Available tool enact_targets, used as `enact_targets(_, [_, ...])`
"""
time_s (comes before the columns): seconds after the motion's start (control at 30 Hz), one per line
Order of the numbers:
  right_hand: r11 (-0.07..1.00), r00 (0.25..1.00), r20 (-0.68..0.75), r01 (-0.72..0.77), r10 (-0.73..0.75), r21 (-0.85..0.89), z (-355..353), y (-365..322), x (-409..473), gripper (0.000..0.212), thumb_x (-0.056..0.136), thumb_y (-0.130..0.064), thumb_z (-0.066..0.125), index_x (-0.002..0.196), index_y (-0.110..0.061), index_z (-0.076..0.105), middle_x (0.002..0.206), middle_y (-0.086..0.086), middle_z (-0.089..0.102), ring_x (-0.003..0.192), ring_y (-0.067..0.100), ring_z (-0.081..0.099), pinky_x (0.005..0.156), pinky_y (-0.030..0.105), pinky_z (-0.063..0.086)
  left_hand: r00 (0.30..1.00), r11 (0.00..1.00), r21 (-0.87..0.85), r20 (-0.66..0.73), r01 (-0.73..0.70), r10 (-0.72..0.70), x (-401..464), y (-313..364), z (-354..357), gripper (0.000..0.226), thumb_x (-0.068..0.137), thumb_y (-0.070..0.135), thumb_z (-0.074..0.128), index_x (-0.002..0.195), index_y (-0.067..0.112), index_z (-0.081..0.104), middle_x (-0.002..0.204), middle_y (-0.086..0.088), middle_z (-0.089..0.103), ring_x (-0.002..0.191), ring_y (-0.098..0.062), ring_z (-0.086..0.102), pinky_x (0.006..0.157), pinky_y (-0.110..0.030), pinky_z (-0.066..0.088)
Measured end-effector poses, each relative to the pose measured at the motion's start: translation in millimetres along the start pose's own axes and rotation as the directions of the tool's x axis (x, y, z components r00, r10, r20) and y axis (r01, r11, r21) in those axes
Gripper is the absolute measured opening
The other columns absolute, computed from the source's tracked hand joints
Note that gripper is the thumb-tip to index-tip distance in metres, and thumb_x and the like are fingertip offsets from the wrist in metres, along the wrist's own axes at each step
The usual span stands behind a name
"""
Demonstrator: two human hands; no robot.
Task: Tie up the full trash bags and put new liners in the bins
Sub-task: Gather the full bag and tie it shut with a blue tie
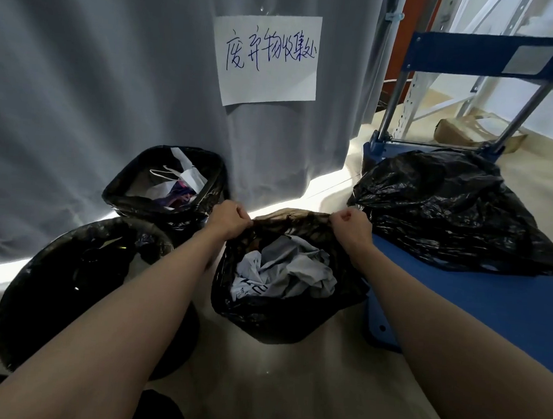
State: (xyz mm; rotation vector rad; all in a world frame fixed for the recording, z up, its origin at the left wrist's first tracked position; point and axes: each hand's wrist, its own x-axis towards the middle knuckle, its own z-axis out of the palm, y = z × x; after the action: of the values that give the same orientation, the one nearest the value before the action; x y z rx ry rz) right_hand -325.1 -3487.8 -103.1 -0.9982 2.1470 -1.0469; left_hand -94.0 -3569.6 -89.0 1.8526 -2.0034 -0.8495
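Left hand [230, 218] and right hand [349, 226] each pinch the far rim of the open trash bag [277, 317].

Both hands pinch the far rim of an open black plastic trash bag [281, 311] on the pale floor, the left hand [229, 219] at its left corner, the right hand [349, 226] at its right. Crumpled grey-white paper [287, 270] fills it. Left stand two black-lined bins, the near round bin [77, 280] and the far bin [169, 185]. Right, a bulging black bag [451, 211] lies on a blue platform cart [503, 310]. A handwritten paper sign [269, 58] hangs on the grey curtain [97, 82].
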Motion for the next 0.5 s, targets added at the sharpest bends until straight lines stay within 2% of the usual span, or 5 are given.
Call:
enact_targets(0.1, [0.980,0.981,0.158,-0.136,0.112,0.148,-0.6,-7.5,-2.2,0.025,0.092,-0.038,0.050,0.079,-0.016,0.052,0.085,0.003,0.056,0.076,0.018,0.052,0.070,0.029,0.046,0.996,0.999,0.016,0.085,0.034,-0.035,-2.5,-1.2,-2.1,0.029,0.094,0.034,0.055,0.085,0.008,0.064,0.097,-0.014,0.065,0.093,-0.027,0.060,0.080,-0.032,0.045])
enact_targets(0.2, [0.974,0.949,0.257,-0.210,0.181,0.091,2.0,-2.4,-2.8,0.018,0.098,-0.028,0.044,0.095,-0.013,0.053,0.099,0.010,0.052,0.089,0.020,0.049,0.077,0.032,0.042,0.988,0.997,0.049,0.142,0.055,-0.061,-3.0,-1.7,-3.4,0.039,0.101,0.024,0.039,0.119,-0.002,0.060,0.131,-0.024,0.056,0.119,-0.033,0.053,0.093,-0.031,0.040])
enact_targets(0.27, [0.984,0.957,0.239,-0.177,0.166,0.023,5.2,2.9,-2.7,0.017,0.096,-0.023,0.047,0.098,-0.009,0.057,0.099,0.012,0.056,0.091,0.022,0.053,0.079,0.033,0.045,0.987,0.995,0.076,0.138,0.071,-0.081,-3.7,-4.1,-3.9,0.038,0.100,0.018,0.042,0.127,-0.005,0.054,0.136,-0.023,0.052,0.124,-0.034,0.050,0.095,-0.030,0.039])
enact_targets(0.4, [0.988,0.965,0.220,-0.151,0.145,0.012,4.9,-0.8,-4.4,0.038,0.092,-0.040,0.051,0.092,-0.004,0.064,0.085,0.007,0.059,0.088,0.026,0.057,0.078,0.037,0.047,0.986,0.997,-0.011,0.149,0.073,-0.070,1.6,-10.6,-5.1,0.028,0.092,0.013,0.053,0.107,-0.007,0.066,0.109,-0.022,0.067,0.092,-0.028,0.062,0.078,-0.030,0.046])
enact_targets(0.5, [0.993,0.973,0.211,-0.105,0.092,0.053,5.3,-5.5,-4.5,0.036,0.089,-0.034,0.058,0.092,0.001,0.069,0.084,0.008,0.064,0.084,0.023,0.060,0.081,0.039,0.052,0.977,0.993,-0.089,0.204,0.079,-0.059,4.2,-10.8,-7.4,0.030,0.093,0.017,0.058,0.103,-0.010,0.068,0.095,-0.019,0.067,0.082,-0.025,0.061,0.078,-0.032,0.049])
